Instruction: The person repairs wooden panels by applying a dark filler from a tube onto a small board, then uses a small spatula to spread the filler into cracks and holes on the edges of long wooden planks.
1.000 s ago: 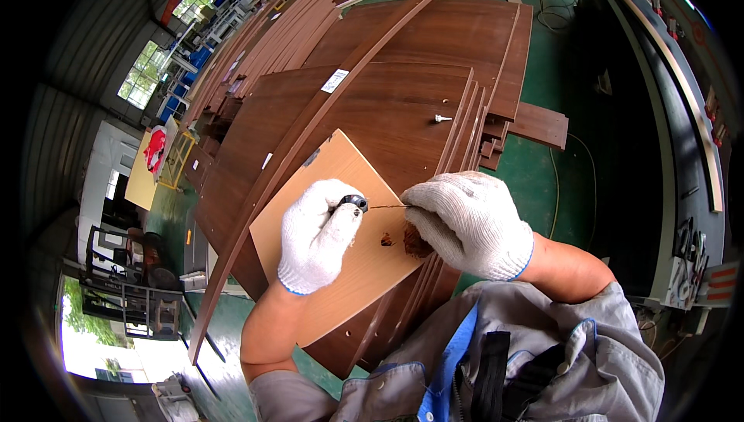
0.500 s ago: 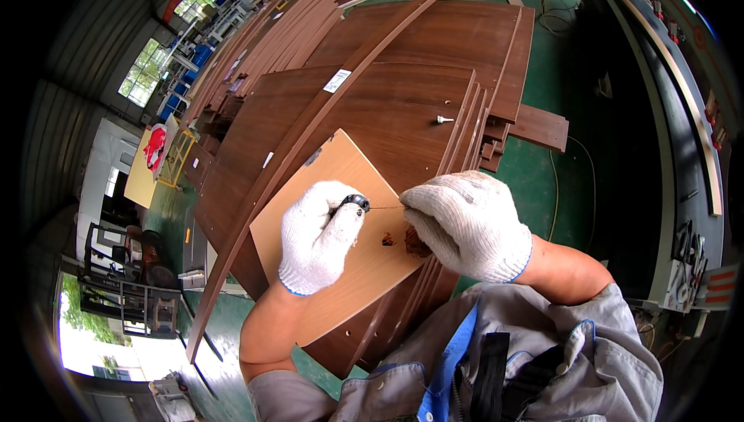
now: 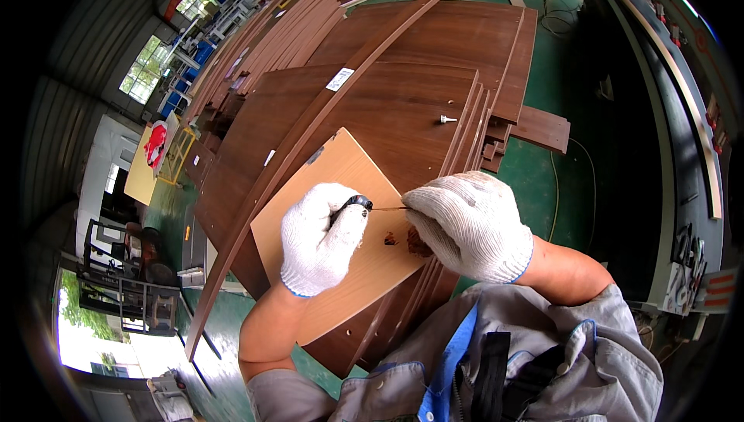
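Both hands wear white knitted gloves. My left hand [image 3: 319, 234] is closed round a small black object with a rounded end [image 3: 359, 202]; the rest of it is hidden in the glove. My right hand [image 3: 469, 224] pinches a thin brown stick [image 3: 389, 208], whose far tip reaches the end of the black object. Below the hands lies a light wood-coloured board [image 3: 364, 267], bearing a small dab of brown paste [image 3: 390, 239]. A larger brown patch [image 3: 417, 242] sits on the board, partly hidden by my right hand.
The board rests on stacked dark brown panels [image 3: 403, 112]. A small white nozzle-like piece [image 3: 444, 119] lies on the upper panel. One long brown strip [image 3: 267, 178] crosses the stack diagonally. At the left stands a forklift [image 3: 128, 282], and a dark bench [image 3: 659, 73] runs along the right.
The black object has turned slightly in my left hand, its end tilting a little. Otherwise both hands hold nearly the same place.
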Available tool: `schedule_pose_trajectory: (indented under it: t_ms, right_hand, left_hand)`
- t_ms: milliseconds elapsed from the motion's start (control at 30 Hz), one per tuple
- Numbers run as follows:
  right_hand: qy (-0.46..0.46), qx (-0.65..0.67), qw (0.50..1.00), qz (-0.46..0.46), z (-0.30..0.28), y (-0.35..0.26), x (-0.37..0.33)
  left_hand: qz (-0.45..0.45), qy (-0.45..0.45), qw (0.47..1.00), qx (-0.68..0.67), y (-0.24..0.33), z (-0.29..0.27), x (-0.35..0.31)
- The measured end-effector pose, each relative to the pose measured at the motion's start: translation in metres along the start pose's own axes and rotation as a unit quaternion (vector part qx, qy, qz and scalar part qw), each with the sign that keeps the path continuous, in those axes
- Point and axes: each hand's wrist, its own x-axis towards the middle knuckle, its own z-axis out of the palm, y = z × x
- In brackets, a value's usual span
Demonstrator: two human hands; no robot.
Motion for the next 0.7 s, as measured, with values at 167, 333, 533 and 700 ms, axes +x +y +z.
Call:
schedule_pose_trajectory:
  t_ms: [167, 333, 533, 700]
  right_hand:
    - [-0.012, -0.008, 1.000, 0.008, -0.001, -0.001, 0.001]
    - [-0.002, -0.009, 1.000, 0.001, 0.002, 0.000, 0.002]
    - [0.004, -0.046, 0.999, -0.001, 0.003, 0.001, 0.000]
    - [0.019, -0.046, 0.998, 0.027, -0.010, 0.007, -0.003]
  left_hand:
    - [-0.017, 0.006, 1.000, -0.017, 0.000, 0.001, -0.001]
    - [-0.005, 0.001, 1.000, 0.005, 0.000, 0.000, 0.000]
    - [-0.014, -0.004, 1.000, 0.004, -0.001, -0.001, 0.000]
    - [-0.027, 0.006, 0.999, 0.026, 0.005, 0.003, 0.006]
